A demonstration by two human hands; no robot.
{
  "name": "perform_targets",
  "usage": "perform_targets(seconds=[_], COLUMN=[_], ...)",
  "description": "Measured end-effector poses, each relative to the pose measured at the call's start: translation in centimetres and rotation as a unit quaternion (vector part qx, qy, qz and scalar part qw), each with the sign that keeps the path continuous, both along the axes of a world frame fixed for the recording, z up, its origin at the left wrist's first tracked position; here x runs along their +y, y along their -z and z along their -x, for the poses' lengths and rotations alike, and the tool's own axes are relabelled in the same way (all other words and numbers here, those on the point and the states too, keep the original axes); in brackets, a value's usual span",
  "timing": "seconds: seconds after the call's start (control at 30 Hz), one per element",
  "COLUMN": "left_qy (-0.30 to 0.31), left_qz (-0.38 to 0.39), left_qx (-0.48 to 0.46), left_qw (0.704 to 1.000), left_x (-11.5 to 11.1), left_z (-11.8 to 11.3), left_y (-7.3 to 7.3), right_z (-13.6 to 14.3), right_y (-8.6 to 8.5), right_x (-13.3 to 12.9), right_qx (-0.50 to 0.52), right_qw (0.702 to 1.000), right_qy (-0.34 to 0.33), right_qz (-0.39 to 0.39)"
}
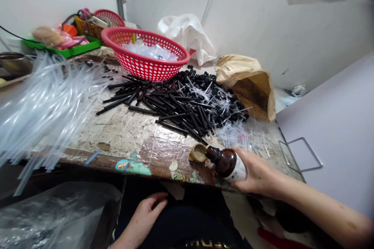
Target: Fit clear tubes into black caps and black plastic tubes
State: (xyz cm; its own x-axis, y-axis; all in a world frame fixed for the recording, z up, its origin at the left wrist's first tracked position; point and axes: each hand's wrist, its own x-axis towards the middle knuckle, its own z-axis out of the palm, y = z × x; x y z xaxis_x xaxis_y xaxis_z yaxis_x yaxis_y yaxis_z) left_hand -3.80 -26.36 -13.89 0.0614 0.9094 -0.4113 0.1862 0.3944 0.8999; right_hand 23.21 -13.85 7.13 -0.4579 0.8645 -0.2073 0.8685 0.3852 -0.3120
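Observation:
My right hand [258, 173] is wrapped around a brown glass bottle [228, 163] with a white label. The bottle is uncapped and tilted, its neck pointing left over the rim of a small round beige cup [199, 153] at the table's front edge. Whether liquid is flowing cannot be made out. On my lap, below the table edge, my left hand [147, 216] rests with its visible fingers loosely stretched and nothing seen in them. Just behind the cup lies a loose pile of black tubes [172, 113]. Short clear tubes [233, 134] are heaped behind the bottle.
A red perforated basket [146, 60] holds clear pieces at the back. Long clear tubing [58, 101] hangs over the left edge. Small black parts [201, 78] lie near an open brown paper bag [254, 85]. A green tray [84, 48] stands back left; a white panel [330, 124] rises at right.

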Motion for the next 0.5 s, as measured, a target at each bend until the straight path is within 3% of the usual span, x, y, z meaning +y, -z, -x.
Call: perform_targets(seconds=[0.2, 0.5], left_qy=[-0.005, 0.001], left_qz=[-0.005, -0.009], left_qx=[0.005, 0.01], left_qw=[1.0, 1.0], left_x=[-0.11, -0.17], left_z=[0.0, -0.05], left_y=[-0.4, 0.48], right_z=[0.13, -0.37], right_y=[-0.43, 0.0], right_x=[0.23, 0.86], right_qx=[-0.049, -0.101], right_qw=[0.999, 0.995], right_qy=[-0.005, -0.008], right_qz=[0.005, -0.015])
